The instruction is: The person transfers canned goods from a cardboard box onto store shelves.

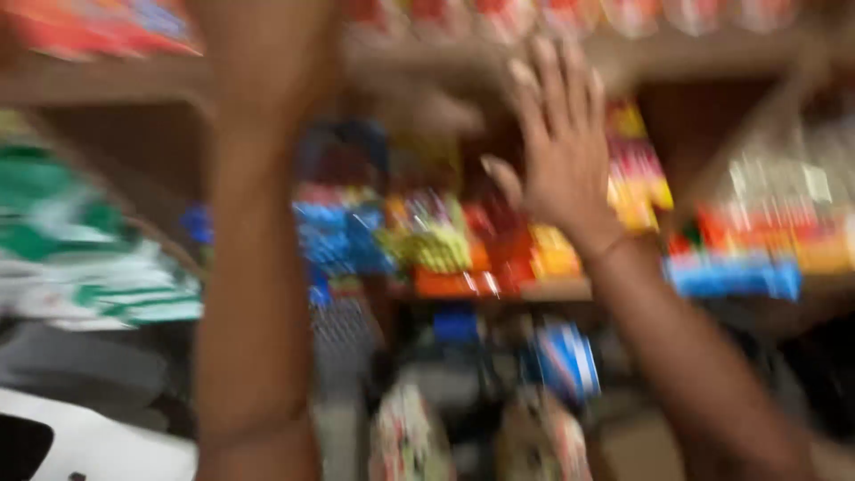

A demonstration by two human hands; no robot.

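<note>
The picture is heavily blurred by motion. My right hand is raised in front of the shelves, fingers spread and empty, near the upper wooden shelf. My left arm rises on the left; my left hand is a blur at the top edge, against that same upper shelf, and I cannot tell whether it holds anything. Behind the hands, colourful packets in red, yellow, blue and orange fill a lower shelf.
Green and white packets are stacked at the left. More red and blue packets lie at the right. Hanging packets and dark shapes show below the shelf. A white object sits at the bottom left.
</note>
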